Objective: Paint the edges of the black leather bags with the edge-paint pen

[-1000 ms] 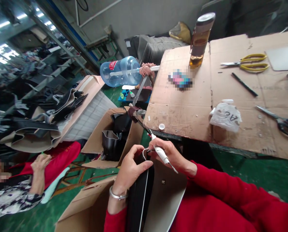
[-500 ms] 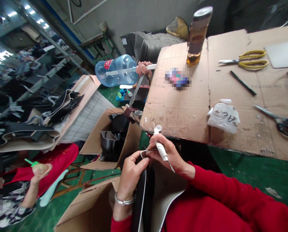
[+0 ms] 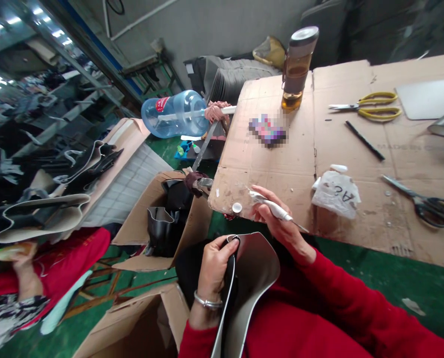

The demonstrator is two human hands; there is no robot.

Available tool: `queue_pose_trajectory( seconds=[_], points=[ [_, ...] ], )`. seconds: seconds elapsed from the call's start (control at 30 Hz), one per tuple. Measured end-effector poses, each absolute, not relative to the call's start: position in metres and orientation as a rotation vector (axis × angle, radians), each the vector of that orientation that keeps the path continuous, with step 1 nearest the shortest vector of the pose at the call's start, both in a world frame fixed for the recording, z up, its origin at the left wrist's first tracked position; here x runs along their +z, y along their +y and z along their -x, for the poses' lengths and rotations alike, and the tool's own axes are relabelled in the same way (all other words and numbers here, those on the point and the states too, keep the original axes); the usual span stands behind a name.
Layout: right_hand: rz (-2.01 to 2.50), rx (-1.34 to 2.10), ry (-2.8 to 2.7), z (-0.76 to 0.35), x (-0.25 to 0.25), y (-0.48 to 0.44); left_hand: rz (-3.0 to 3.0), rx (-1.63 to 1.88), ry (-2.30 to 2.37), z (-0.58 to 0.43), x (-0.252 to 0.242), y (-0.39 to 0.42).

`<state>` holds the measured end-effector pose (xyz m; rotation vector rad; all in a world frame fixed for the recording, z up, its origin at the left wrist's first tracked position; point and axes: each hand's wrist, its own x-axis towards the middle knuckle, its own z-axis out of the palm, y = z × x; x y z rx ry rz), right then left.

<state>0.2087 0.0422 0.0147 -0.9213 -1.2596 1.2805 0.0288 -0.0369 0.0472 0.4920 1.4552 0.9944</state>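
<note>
My left hand, with a silver bangle at its wrist, pinches the upper edge of a black leather-like piece with a pale lining. A thin white edge or cord runs down along it from my thumb. Just over the table's near edge, my right hand is closed on a slim tool with a white wrapped handle and a thin metal point toward my wrist. Its far end is thin and hard to make out. Beside that end, a small white round cap sits at the table corner.
On the cardboard-covered table are a tea bottle, yellow-handled scissors, black scissors, a black stick and a crumpled plastic bag. Boxes stand left, near another person's hand.
My right hand has moved away from my left, rightward to the table edge, with the white-handled tool. My left hand keeps its hold on the black piece. The other person's hand has shifted left.
</note>
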Motion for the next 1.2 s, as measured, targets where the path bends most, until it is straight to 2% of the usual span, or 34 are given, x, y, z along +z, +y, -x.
queue_pose_trajectory(
  seconds=[0.13,0.23,1.2],
  points=[
    [1.038,1.142,-1.389,-0.216,0.008,0.059,-0.444,1.032,1.440,-0.028,0.036,-0.022],
    [1.096,1.160,-1.371,-0.208,0.002,0.064,-0.380,1.080,1.443,-0.021,0.030,-0.007],
    [1.065,0.992,-1.680,-0.196,-0.015,0.059,-0.384,1.041,1.387,-0.019,0.009,0.002]
  ],
)
